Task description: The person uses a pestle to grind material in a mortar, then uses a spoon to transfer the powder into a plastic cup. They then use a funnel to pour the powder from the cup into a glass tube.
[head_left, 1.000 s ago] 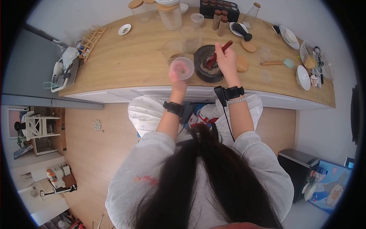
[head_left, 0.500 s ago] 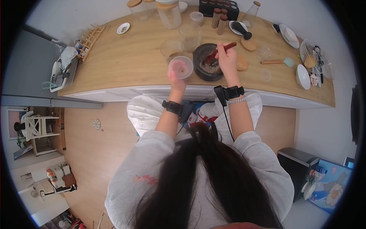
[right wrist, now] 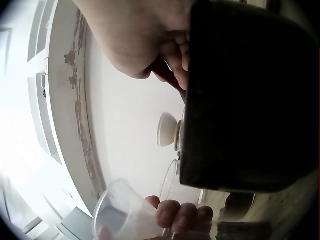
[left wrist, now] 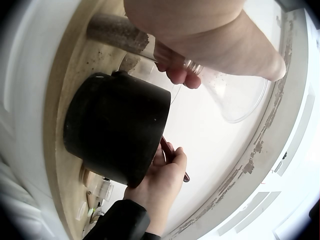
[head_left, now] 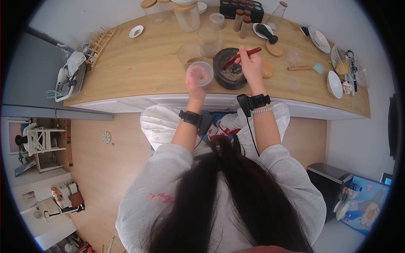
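Note:
A dark mortar [head_left: 225, 80] stands near the counter's front edge, coarse brownish contents [head_left: 233, 74] inside. My right hand [head_left: 252, 67] grips a dark red utensil [head_left: 253, 51] whose lower end reaches into the mortar; the left wrist view shows its handle [left wrist: 186, 177] past my fingers. Left of the mortar, my left hand [head_left: 195, 90] holds a clear plastic cup [head_left: 205, 68], fingers curled round it, with a little something at its bottom. In the right wrist view the cup [right wrist: 120, 202] is tilted beside the black mortar [right wrist: 250, 100], the two apart.
Behind the cup stand clear glass containers [head_left: 210, 41], one with brown contents. Farther back are a lidded jar [head_left: 187, 19], brown-capped tubes [head_left: 245, 28] and a black pestle [head_left: 267, 33] on a dish. To the right lie wooden lids [head_left: 274, 49], a spatula [head_left: 302, 68] and a white bowl [head_left: 335, 84].
The utensil's handle has swung to a flatter tilt, and its lower end has moved toward the mortar's left side. My left hand and the cup have barely moved.

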`<state>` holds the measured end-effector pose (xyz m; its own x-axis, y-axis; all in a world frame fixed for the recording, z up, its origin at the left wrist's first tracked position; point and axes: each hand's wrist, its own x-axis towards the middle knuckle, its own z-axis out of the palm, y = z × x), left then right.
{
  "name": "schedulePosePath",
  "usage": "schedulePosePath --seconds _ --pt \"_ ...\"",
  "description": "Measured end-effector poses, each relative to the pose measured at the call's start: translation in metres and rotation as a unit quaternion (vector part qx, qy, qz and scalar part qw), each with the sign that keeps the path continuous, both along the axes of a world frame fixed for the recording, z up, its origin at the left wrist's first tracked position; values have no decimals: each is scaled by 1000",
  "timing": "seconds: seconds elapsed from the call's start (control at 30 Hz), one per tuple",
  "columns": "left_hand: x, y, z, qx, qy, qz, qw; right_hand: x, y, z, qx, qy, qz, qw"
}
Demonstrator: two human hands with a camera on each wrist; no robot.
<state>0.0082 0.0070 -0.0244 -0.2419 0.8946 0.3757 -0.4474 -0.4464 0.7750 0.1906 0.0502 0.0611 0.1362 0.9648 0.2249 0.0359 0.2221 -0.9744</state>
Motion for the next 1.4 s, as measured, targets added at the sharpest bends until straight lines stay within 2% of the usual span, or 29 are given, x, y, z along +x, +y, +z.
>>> schedulePosePath --seconds 0.13,0.23,0.33,0.53,0.73,0.83,1.03,1.13,1.23,1.4 --pt "-1 1 1 2 2 -7 1000 1 -4 5 -27 -6 8 1000" --pt "0 0 1 2 2 -3 1000 2 -2 1 3 14 -1 1000" --pt "1 1 0 3 -3 -6 1000 0 -2 2 4 -36 -13 999" --pt "2 -2 6 -4 2 0 1000 1 -3 0 3 -26 -14 1000" --pt "1 1 2 0 4 3 1000 1 -2 -3 13 -74 -19 997" --pt "1 0 3 2 3 4 1000 1 -3 1 18 -44 -28 998" --pt "3 -2 8 3 2 9 1000 -2 -6 3 39 -97 -31 994" --pt "3 -2 9 1 9 15 1000 -2 -4 2 23 -64 -30 997" --pt "3 -2 9 2 10 15 1000 -3 -8 10 7 -109 -35 993" --pt "3 -1 8 -3 13 23 1000 -3 -7 6 26 -123 -40 991"
